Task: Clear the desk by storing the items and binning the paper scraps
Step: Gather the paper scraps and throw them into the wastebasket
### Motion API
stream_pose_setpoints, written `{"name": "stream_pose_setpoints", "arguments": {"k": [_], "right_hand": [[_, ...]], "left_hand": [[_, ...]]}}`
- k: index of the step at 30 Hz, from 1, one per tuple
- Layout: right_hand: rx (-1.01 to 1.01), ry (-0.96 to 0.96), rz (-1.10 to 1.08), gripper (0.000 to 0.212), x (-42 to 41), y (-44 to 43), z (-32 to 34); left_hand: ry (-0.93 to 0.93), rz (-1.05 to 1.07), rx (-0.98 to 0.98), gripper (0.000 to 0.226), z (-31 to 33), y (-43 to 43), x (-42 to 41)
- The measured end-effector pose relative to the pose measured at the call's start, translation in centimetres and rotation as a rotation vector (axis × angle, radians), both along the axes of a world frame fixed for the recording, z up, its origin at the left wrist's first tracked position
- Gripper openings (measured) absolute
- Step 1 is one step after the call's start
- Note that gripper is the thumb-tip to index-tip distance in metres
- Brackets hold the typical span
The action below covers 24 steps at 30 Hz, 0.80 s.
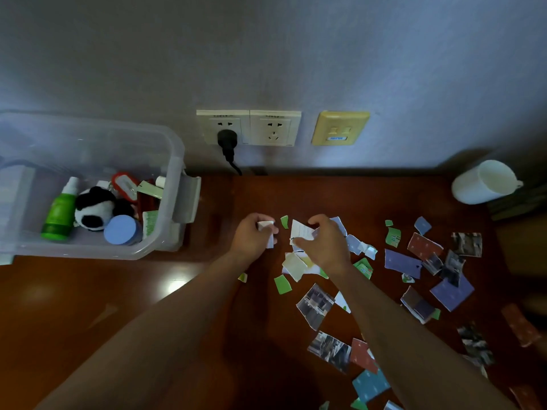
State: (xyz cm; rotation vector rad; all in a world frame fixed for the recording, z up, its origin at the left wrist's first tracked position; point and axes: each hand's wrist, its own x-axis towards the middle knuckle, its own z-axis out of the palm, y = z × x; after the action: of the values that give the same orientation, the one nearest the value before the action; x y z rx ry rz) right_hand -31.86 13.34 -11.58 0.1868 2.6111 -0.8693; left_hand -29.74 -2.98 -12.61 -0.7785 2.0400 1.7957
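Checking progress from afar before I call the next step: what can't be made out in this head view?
Head view:
- Some scraps under the right hand: covered by it.
- How many scraps the left hand holds: curled fingers cover them.
- Left part of the clear box: cut by the frame edge.
- Bottom of the white bin: out of sight.
- Print on scraps: too small, blurred.

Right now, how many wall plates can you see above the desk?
3: a white socket plate with a black plug in it, a second white plate right of it, and a yellow plate farther right. None seems hidden.
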Motion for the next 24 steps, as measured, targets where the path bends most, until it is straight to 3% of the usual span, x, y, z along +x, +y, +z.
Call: {"name": "stream_pose_setpoints", "arguments": {"k": [2,6,10,13,15,19,22,24], "right_hand": [[0.088,-0.018,0.042,0.052,0.0,-0.3,0.0],[0.105,-0.031,0.04,0.042,-0.3,-0.6,-0.2],[-0.13,-0.104,-0.116,0.018,-0.3,-0.1,0.1],[-0.373,-0.129,-0.321,0.012,-0.2,0.5,0.7],[-0.47,-0.167,-0.446,0.011,-0.2,1.0,1.4],[-0.642,-0.228,-0.558,0.012,-0.5,2.0,2.0],[-0.509,-0.19,-0.403,0.019,-0.2,2.5,1.6],[-0.379,-0.13,-0.208,0.013,0.2,2.6,1.1]], "left_hand": [[-0.086,0.121,0.173,0.015,0.3,0.1,-0.3],[-0.15,0.144,0.189,0.01,0.1,0.0,-0.8],[-0.169,0.145,0.155,0.015,0.7,0.6,-1.7],[-0.115,0.159,0.071,0.016,0.8,1.1,-2.2],[-0.071,0.095,-0.041,0.012,0.6,1.5,-2.4],[-0.003,-0.22,-0.49,0.015,0.7,2.1,-2.2],[0.058,-0.372,-0.693,0.031,0.1,2.4,-1.7],[0.086,-0.436,-0.767,0.028,-0.3,2.7,-1.5]]}}
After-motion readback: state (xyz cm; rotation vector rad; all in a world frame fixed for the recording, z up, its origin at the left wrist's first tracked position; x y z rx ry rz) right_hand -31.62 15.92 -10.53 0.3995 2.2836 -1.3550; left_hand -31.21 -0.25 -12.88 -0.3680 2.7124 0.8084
